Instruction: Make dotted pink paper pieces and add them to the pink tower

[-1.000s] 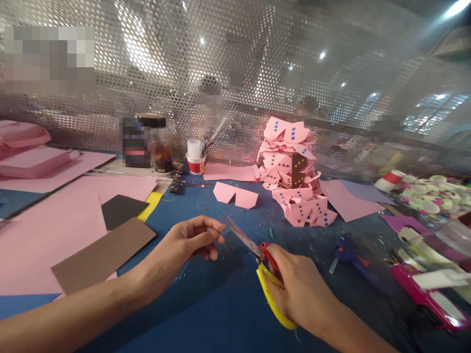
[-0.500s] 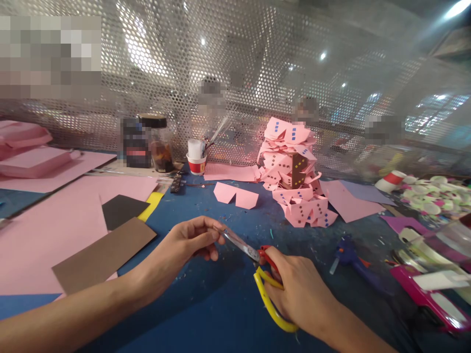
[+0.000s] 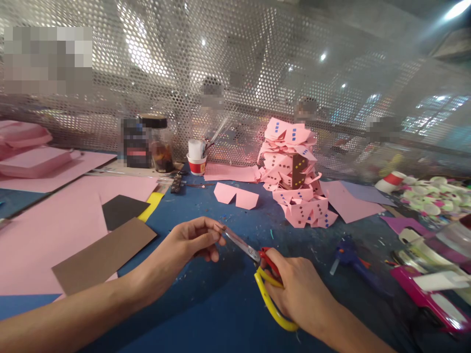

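My right hand (image 3: 294, 284) is closed on the red and yellow handles of a pair of scissors (image 3: 243, 246), whose blades point up and left. The fingertips of my left hand (image 3: 198, 238) are pinched together at the blade tip; anything else between them is too small to make out. Beyond the hands a notched pink paper piece (image 3: 237, 195) lies flat on the blue table (image 3: 206, 314). Behind it to the right rises a pile of folded pink pieces (image 3: 290, 166) with small blue, brown and yellow squares.
Pink sheets (image 3: 55, 220), a brown card (image 3: 106, 252) and a black card (image 3: 123, 212) lie left. A red-white cup (image 3: 196, 165) and a jar (image 3: 162, 147) stand behind. At right are a blue glue gun (image 3: 346, 250), a magenta tool (image 3: 427, 294) and tape rolls.
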`<state>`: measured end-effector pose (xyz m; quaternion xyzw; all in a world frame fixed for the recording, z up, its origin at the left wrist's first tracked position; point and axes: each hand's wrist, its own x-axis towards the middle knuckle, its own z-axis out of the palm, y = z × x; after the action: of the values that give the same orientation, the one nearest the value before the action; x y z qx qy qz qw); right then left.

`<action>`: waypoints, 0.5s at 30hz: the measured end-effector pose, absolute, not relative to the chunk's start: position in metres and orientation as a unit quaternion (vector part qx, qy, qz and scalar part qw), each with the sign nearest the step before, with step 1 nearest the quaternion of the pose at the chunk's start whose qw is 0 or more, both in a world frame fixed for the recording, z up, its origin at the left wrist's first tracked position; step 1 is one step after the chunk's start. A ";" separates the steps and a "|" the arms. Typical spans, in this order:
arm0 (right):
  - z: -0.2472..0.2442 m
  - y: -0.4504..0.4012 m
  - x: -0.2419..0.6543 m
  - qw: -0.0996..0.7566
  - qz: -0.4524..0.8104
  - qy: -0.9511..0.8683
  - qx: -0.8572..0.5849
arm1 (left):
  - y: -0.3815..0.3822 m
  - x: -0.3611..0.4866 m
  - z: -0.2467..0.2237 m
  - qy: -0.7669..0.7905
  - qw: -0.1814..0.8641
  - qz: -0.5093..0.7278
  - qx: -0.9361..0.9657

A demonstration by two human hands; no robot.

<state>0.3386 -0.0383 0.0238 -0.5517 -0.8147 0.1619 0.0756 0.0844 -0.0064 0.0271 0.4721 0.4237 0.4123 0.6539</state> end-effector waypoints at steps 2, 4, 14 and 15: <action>0.022 -0.038 0.339 0.080 0.161 -0.815 -0.551 | -0.007 0.083 0.026 0.425 0.650 0.410 0.478; 0.022 -0.038 0.339 0.085 0.160 -0.815 -0.551 | -0.007 0.082 0.025 0.424 0.647 0.409 0.484; 0.023 -0.038 0.338 0.081 0.146 -0.815 -0.555 | -0.005 0.082 0.021 0.419 0.648 0.408 0.488; 0.023 -0.038 0.339 0.081 0.146 -0.815 -0.555 | -0.005 0.082 0.021 0.419 0.648 0.408 0.487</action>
<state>0.3386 -0.0381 0.0227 -0.5549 -0.8150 0.1460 0.0807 0.0823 -0.0053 0.0214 0.4875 0.4192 0.4083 0.6479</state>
